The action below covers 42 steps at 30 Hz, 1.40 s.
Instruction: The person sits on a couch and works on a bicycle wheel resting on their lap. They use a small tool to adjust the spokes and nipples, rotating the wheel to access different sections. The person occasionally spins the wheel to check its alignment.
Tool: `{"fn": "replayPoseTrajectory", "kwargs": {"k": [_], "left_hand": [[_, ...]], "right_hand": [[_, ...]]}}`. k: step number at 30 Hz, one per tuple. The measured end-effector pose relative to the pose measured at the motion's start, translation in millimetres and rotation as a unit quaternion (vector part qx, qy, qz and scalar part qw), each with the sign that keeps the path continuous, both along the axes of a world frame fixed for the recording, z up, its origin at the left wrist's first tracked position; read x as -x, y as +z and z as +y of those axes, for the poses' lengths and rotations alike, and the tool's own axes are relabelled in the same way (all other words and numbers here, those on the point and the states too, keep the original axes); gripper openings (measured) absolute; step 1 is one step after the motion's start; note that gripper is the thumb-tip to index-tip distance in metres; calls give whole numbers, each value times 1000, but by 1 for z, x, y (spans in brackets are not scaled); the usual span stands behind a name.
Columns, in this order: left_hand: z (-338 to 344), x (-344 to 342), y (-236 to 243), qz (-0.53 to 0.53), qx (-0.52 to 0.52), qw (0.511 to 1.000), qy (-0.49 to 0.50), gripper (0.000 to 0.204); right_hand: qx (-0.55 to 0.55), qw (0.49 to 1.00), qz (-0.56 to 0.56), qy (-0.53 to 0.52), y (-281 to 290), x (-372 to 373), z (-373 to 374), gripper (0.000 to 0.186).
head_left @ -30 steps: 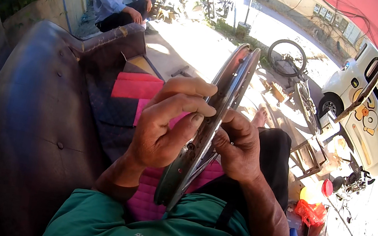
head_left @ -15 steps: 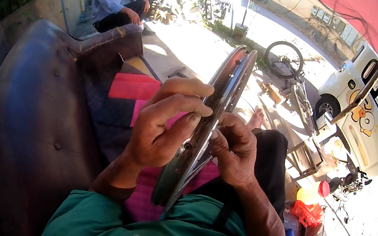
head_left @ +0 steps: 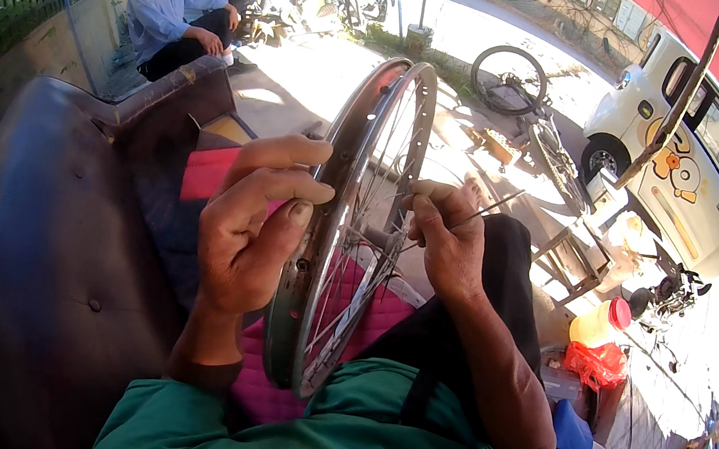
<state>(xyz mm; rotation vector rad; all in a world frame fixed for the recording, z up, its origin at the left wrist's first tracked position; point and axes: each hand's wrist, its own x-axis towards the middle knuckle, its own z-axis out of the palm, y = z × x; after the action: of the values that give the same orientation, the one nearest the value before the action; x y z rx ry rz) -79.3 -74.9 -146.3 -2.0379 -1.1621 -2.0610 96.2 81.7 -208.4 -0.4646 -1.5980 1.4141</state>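
- Got a bike wheel (head_left: 376, 238) up between both hands, on edge and tilted, top leaning right; sitting over the lap and a pink pad (head_left: 390, 321); can't tell about what's carrying the weight
- Left hand (head_left: 249, 239) first: raised on the outer side of the rim (head_left: 291, 294), forearm coming up steeply from the lower edge, palm turned toward the wheel; fingers bent, tips against the rim, thumb tucked in close below; can't tell about a firm grip or anything tiny pinched in there
- Right hand (head_left: 450, 245) next: over on the far side of the wheel, forearm slanting in from the lower right; thumb and fingers pinched on a thin spoke (head_left: 500, 203), with a length sticking out past the knuckles to the upper right; can't make out the other end
- Now containers, well apart from the hands, down to the right: a yellowish jar (head_left: 593, 327) with a red lid (head_left: 620, 313) on, tipped a little; can't make out any contents
- Just below the jar: a crumpled red plastic bag (head_left: 596, 365); can't see inside it either
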Motion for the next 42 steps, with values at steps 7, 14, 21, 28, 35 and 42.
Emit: {"fn": "replayPoseTrajectory", "kwargs": {"k": [7, 14, 21, 28, 35, 42], "left_hand": [[2, -6, -1, -6, 0, 1000, -10, 18], [-3, -16, 1, 14, 2, 1000, -22, 20], [-2, -16, 0, 36, -10, 999, -21, 20], [-3, -20, -4, 29, -23, 998, -57, 20], [-6, -26, -7, 2, -16, 997, -78, 21], [-7, -27, -10, 2, -11, 996, -89, 21]], "right_hand": [[90, 989, -112, -23, -49, -19, 46, 28], [76, 982, -164, -51, -62, -27, 57, 33], [54, 979, -194, -24, -70, -27, 65, 36], [-34, 946, -321, 14, -49, -26, 68, 48], [-146, 922, -344, 99, -43, -25, 81, 50], [-224, 886, -366, 178, -28, -25, 83, 50]]}}
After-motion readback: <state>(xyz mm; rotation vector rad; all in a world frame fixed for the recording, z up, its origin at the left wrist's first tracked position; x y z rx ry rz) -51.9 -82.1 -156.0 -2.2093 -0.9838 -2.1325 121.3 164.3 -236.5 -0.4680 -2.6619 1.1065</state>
